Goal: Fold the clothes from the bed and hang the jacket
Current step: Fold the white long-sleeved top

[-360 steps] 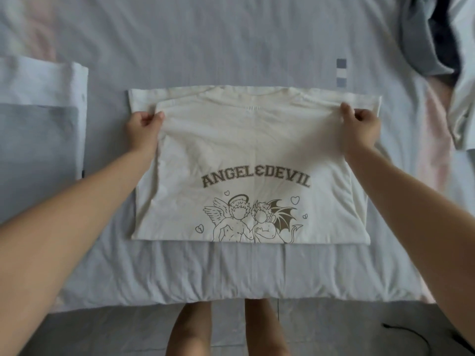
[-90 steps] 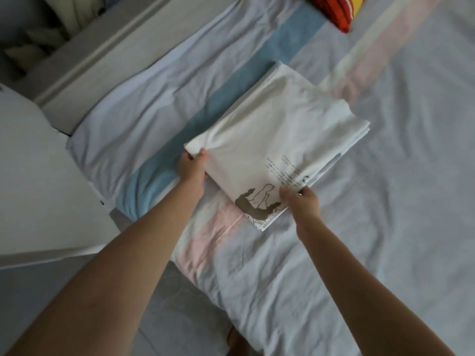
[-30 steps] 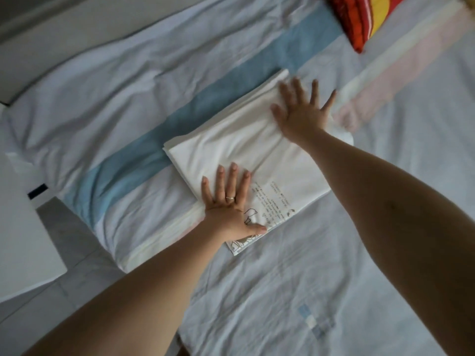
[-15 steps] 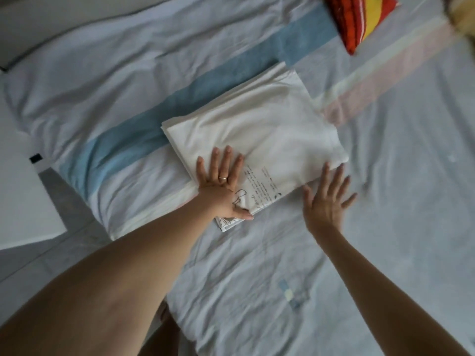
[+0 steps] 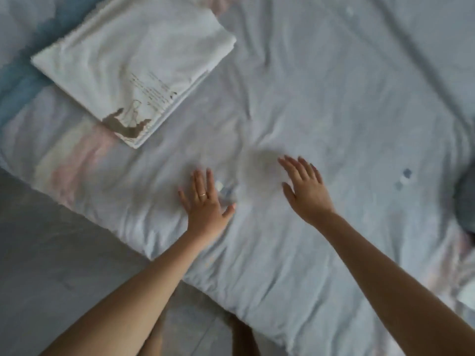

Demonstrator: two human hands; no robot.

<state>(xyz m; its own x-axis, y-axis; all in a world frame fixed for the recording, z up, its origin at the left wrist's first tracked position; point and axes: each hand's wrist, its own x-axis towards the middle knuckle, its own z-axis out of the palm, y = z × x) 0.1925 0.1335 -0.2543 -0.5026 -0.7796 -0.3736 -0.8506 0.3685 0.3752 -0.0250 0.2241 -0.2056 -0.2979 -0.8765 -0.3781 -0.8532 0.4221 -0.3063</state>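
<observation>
Two hands, both empty. My left hand (image 5: 205, 204) lies palm-down low over the pale blue-grey cotton bedsheet (image 5: 334, 98), fingers (image 5: 199, 181) straight and a little spread. My right hand (image 5: 307, 194) is beside it, apart, its fingers straight and fanned too. Blur hides whether either palm actually presses the sheet.

The flat white folded pile of cotton clothes with a brown print (image 5: 133, 62) sits well apart from both hands, at the far left of the bed. It looks squared and done, as far as I can judge. So the step now, I reckon, is fetching the next piece. The dark grey bunched cloth (image 5: 466, 201) at the right edge looks the nearest candidate, though I cannot tell whether it is the jacket.

To do it well I would take it by two corners or the shoulders rather than a fistful. I would lift it clear and lay it flat on the stretch of sheet in front of me, away from the pile so the finished folds are not disturbed.

Counting:
- one folded pile, its edge showing several layers I cannot number
- one dark heap
- one small white scrap of cloth (image 5: 469, 295) at the lower right corner
- two little blue-and-white patches printed on the sheet
- one thin gold ring (image 5: 202, 194) on my left hand
- one grey tiled floor (image 5: 51, 253) below the bed's edge
</observation>
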